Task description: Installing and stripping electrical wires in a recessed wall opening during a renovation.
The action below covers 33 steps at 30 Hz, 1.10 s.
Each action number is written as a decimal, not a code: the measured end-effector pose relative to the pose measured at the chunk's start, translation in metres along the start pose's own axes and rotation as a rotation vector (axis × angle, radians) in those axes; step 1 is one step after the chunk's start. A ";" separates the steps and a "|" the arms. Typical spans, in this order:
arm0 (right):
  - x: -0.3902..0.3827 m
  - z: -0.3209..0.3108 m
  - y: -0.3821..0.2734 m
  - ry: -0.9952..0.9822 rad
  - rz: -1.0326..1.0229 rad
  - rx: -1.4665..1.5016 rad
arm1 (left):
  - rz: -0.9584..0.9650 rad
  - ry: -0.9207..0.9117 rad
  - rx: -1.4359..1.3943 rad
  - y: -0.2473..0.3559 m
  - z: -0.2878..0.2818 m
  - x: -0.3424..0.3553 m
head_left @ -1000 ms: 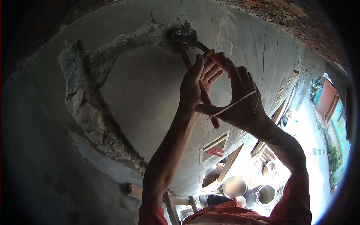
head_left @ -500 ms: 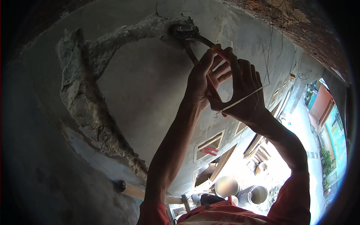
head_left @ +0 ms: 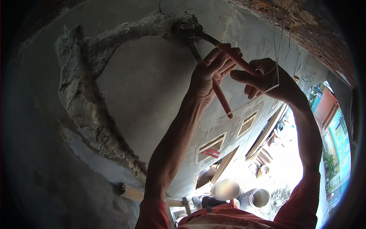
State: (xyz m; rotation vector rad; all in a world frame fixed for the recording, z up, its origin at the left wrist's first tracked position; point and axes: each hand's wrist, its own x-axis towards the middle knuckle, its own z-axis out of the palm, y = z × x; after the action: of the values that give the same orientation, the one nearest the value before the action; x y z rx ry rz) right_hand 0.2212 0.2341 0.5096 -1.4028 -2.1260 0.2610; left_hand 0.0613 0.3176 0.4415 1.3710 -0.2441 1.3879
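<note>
Long-handled pincers (head_left: 240,59) with red grips reach up to the wall, their dark jaws at a hole at the end of a rough cement-filled channel (head_left: 129,32). My left hand (head_left: 206,78) is closed around the left handle, its fingers stretching across to the right handle. My right hand (head_left: 268,78) has curled fingers at the lower end of the right handle, its thumb pointing left. The two handles stand apart. A thin pale bent strip (head_left: 277,76) crosses my right hand and passes below it. What the jaws bite on is too dark to tell.
Red-handled pliers (head_left: 211,153) rest in a small wall opening (head_left: 225,139). Below are a bucket (head_left: 260,197), a wooden pole (head_left: 133,193) and a round blurred shape (head_left: 225,189). Loose wires (head_left: 282,34) hang at upper right, beside a rough brown overhead surface (head_left: 305,19).
My right hand has moved right and down to the end of the right handle, and its spread fingers have curled. The handles have parted wider. My left hand stays almost in place.
</note>
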 end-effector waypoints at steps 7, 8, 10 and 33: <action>0.029 0.013 0.027 -0.881 -0.027 1.011 | -0.045 -0.083 -0.074 0.000 -0.006 -0.002; 0.029 0.019 0.027 -0.879 -0.123 1.077 | -0.052 -0.112 -0.070 0.004 -0.007 -0.003; 0.035 0.027 0.031 -0.870 -0.249 1.121 | -0.038 -0.122 -0.012 0.008 -0.010 -0.005; 0.014 0.070 0.024 -0.704 -0.291 1.349 | -0.062 -0.335 -0.356 0.008 -0.026 -0.006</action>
State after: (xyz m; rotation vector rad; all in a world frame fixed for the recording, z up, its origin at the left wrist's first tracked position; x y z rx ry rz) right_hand 0.1964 0.2671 0.4468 -0.1740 -1.7899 1.8291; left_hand 0.0389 0.3315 0.4332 1.2898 -0.6338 0.9991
